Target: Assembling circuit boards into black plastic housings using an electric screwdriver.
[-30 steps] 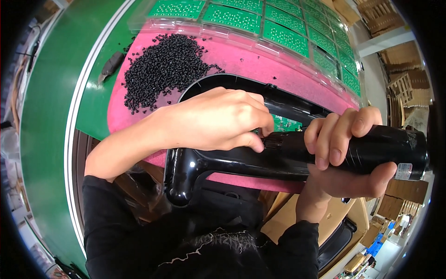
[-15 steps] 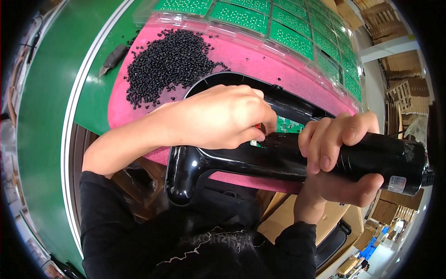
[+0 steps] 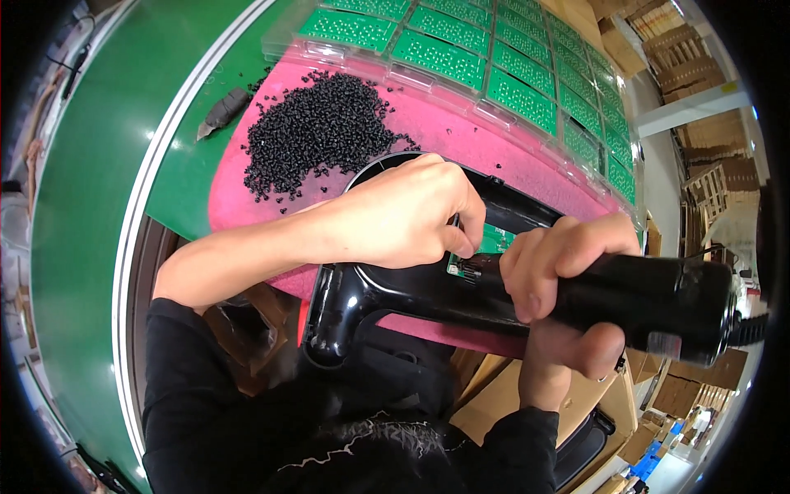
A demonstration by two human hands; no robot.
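My right hand [image 3: 559,284] is wrapped around a thick black power screwdriver [image 3: 658,300] that lies across the middle of the view, pointing left. Its tip is hidden under my left hand [image 3: 411,218]. My left hand rests on a glossy black plastic housing [image 3: 346,313] and pinches at a small green circuit board [image 3: 490,243] set inside it. The housing lies on a pink mat [image 3: 461,140].
A heap of small black screws [image 3: 317,128] lies on the pink mat at the back left. Clear trays of green circuit boards [image 3: 494,58] line the far edge. A green conveyor belt [image 3: 90,165] runs along the left. Cardboard boxes [image 3: 494,403] stand below right.
My left hand has slid slightly right and down over the green board. The screwdriver and my right hand stay almost in place.
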